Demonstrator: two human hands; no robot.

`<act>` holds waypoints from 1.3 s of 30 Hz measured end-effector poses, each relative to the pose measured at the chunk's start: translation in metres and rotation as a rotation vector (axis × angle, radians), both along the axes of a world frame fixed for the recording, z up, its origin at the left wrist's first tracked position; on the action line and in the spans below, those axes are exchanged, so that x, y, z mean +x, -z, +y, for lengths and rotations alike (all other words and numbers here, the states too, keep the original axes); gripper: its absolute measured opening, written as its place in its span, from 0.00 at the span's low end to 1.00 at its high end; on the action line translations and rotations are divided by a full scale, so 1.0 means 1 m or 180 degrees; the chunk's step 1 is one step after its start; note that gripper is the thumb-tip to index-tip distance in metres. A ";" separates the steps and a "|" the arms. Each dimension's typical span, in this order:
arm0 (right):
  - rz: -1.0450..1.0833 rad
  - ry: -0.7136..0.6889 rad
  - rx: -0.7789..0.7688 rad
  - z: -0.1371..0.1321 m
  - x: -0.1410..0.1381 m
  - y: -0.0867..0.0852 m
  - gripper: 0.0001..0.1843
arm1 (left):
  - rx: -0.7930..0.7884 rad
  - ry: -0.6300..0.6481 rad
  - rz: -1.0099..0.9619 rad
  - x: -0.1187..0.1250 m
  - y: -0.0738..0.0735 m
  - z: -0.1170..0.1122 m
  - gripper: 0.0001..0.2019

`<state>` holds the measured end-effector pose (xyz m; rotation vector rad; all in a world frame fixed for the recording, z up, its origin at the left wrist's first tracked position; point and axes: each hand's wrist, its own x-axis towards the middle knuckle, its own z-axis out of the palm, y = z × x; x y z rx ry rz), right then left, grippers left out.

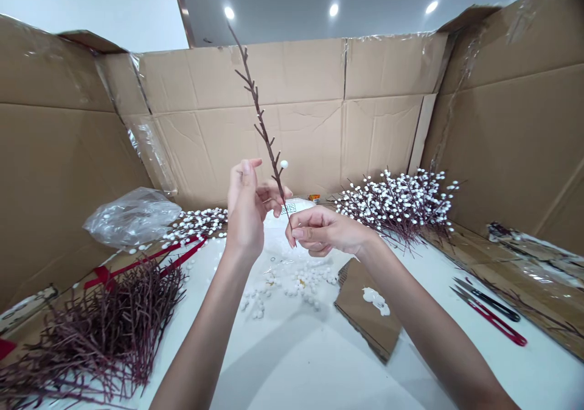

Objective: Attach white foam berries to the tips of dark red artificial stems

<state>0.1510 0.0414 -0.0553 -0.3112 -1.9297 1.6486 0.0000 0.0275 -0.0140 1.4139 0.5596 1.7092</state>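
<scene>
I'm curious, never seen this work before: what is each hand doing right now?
Left hand: half-curled beside the twig; cannot tell whether it grips anything.
Right hand: closed, pinching the lower end of a thin brown branching twig.

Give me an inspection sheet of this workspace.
surface: white table, a cardboard offcut lying on it
job's things: brown twig with one white berry; white-berried sprays; bare maroon stems; loose white balls
clutter: plastic bag; red ribbon; red-handled snips; black-handled snips
grippers: right hand pinches the twig low down; left hand beside it, grip unclear
cables: nothing seen
surroundings: cardboard walls; ceiling lights
</scene>
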 end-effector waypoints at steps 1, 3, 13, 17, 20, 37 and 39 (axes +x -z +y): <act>0.0022 -0.0068 -0.0052 0.000 -0.001 0.001 0.12 | -0.0115 0.0110 0.0007 0.000 -0.001 0.000 0.23; 0.0089 -0.0216 -0.0156 0.000 -0.004 0.002 0.12 | -0.0356 0.0388 0.0028 -0.001 -0.003 -0.001 0.23; 0.0184 -0.0702 -0.0400 0.002 -0.016 0.010 0.11 | -0.0504 0.1131 -0.0252 -0.002 0.000 0.001 0.17; 0.0165 -0.0644 -0.0399 0.001 -0.016 0.010 0.12 | -0.0290 0.0790 -0.0462 0.003 0.004 0.001 0.16; 0.0093 -0.0587 -0.0346 0.000 -0.017 0.010 0.12 | -0.0144 0.0382 -0.0506 0.007 0.006 0.000 0.16; -0.0253 -0.0170 -0.0230 0.000 0.008 -0.005 0.13 | 0.0376 0.0031 -0.0653 0.008 0.001 -0.015 0.17; -0.0174 0.0037 -0.0276 0.001 0.008 -0.005 0.12 | 0.0445 -0.0019 -0.0725 0.008 0.001 -0.015 0.17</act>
